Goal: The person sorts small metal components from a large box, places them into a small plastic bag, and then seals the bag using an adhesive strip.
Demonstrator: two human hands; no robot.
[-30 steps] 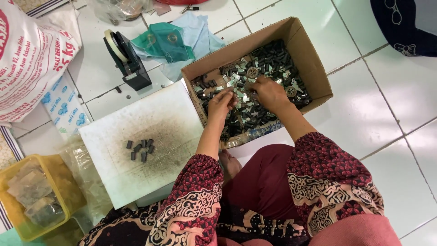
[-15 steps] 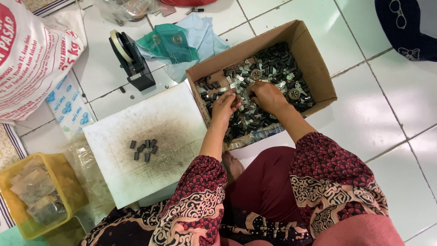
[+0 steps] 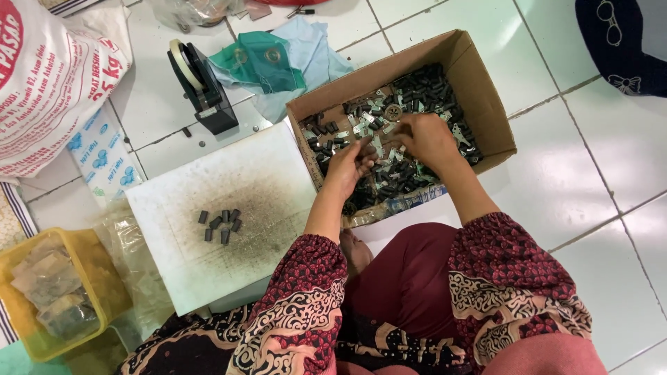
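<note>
Reaching into a cardboard box (image 3: pixel 479 90) on the tiled floor, both hands sift small dark and silver metal parts (image 3: pixel 417 90). Left hand (image 3: pixel 351 167) and right hand (image 3: pixel 427 139) have curled fingers; whether either grips a part cannot be told. Beside the box lies a white board (image 3: pixel 278 180).

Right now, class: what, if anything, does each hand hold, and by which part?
It cannot be told. Both the left hand and right hand rest among small dark parts in the cardboard box.

Black tape dispenser (image 3: pixel 198 87) upper left, w/ teal cloth (image 3: pixel 260 62) beside it. White sack (image 3: pixel 52 76) far left. Yellow basket (image 3: pixel 48 292) lower left, bagged bits inside. White tile floor (image 3: pixel 590 180).
</note>
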